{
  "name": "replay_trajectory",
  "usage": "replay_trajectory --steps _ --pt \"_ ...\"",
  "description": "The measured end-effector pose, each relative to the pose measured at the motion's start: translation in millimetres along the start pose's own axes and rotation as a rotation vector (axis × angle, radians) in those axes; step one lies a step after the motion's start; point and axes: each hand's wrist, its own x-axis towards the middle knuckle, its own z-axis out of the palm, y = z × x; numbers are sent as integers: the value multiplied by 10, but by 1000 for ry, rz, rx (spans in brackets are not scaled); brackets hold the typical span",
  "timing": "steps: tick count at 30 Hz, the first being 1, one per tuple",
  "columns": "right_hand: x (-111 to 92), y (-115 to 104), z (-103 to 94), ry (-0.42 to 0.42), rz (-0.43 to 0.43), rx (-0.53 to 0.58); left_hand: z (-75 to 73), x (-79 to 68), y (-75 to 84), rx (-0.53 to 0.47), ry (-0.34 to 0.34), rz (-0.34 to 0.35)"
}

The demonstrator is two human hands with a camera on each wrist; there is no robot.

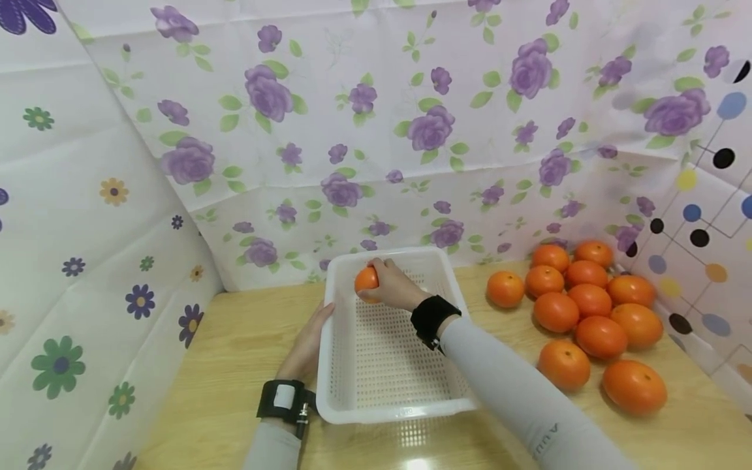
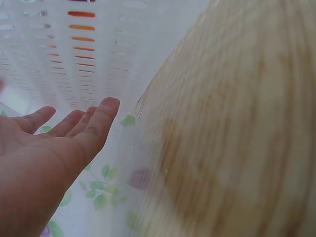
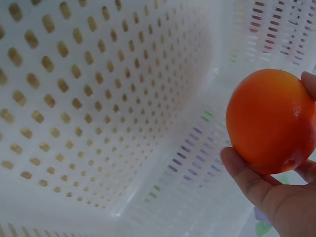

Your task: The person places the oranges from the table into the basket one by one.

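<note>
My right hand (image 1: 397,285) grips an orange (image 1: 367,283) over the far left part of a white perforated plastic basket (image 1: 399,411). In the right wrist view, the fingers and thumb hold the round, glossy orange (image 3: 271,121) above the basket's holed floor (image 3: 89,98). My left hand (image 1: 307,344) is at the outside of the basket's left wall, its fingertips near the rim. The left wrist view shows that hand (image 2: 54,143) with its fingers extended beside the slotted wall (image 2: 59,59).
Several oranges (image 1: 589,300) lie grouped on the wooden table (image 1: 247,339) right of the basket, and a single orange (image 1: 505,289) lies nearest to it. A flowered cloth (image 1: 376,130) hangs behind the table, with patterned sheets on both sides.
</note>
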Motion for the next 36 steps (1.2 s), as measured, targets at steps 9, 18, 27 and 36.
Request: replay_trajectory --steps 9,18,27,36 --pt "14 47 117 29 -4 1 -13 -8 3 -5 -1 6" --pt "-33 67 188 -14 -55 -175 0 -4 -6 -15 9 -18" --pt "-39 40 233 -37 -72 -140 -20 2 -18 -11 3 -5" --pt "9 79 300 -22 -91 -102 -28 13 -18 -8 17 -13"
